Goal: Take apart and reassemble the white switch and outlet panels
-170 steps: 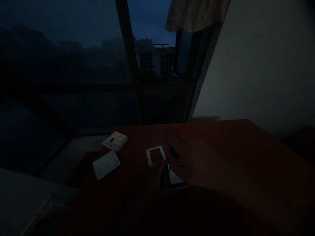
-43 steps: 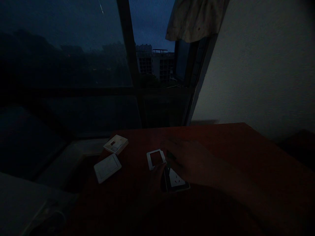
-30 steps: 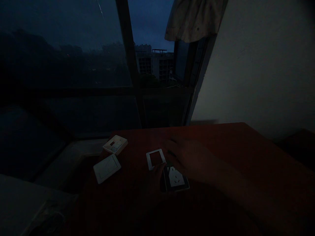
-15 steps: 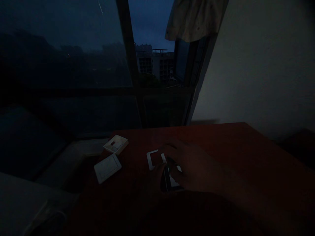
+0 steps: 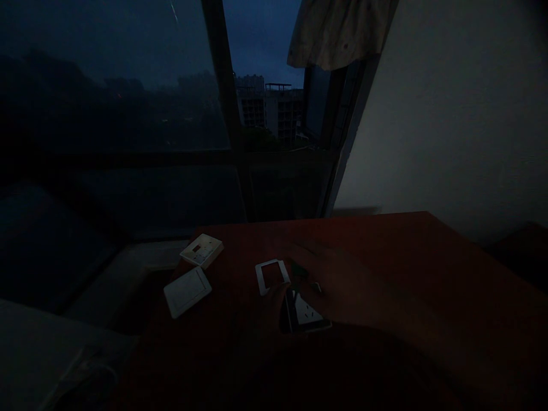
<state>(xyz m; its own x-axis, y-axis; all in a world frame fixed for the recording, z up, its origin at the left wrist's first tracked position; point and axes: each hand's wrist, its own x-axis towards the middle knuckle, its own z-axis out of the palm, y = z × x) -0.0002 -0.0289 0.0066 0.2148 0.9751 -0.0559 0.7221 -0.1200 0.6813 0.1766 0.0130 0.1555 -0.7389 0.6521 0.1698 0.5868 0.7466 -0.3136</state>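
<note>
A wall socket [image 5: 307,311] with a white face, plug slots and a dark surround lies tilted on the reddish table. My left hand [image 5: 270,314], very dim, is closed on its left edge. Over the upper right of the socket is my right hand [image 5: 338,279], with the fingers curled around a small dark green thing [image 5: 299,270] whose kind I cannot make out. A white square frame [image 5: 260,279] lies flat just beyond my left fingers. Much of both hands is lost in shadow.
To the left on the table [image 5: 385,240] are a white mounting box [image 5: 209,252] and a white cover plate [image 5: 187,292], close together near the edge. A window [image 5: 149,194] stands behind, with a hanging cloth [image 5: 338,34] above and a pale wall [image 5: 449,125] at right.
My right hand has shifted slightly up and right, uncovering more of the socket's face and the green thing. My left hand, the frame and the other pieces stay put.
</note>
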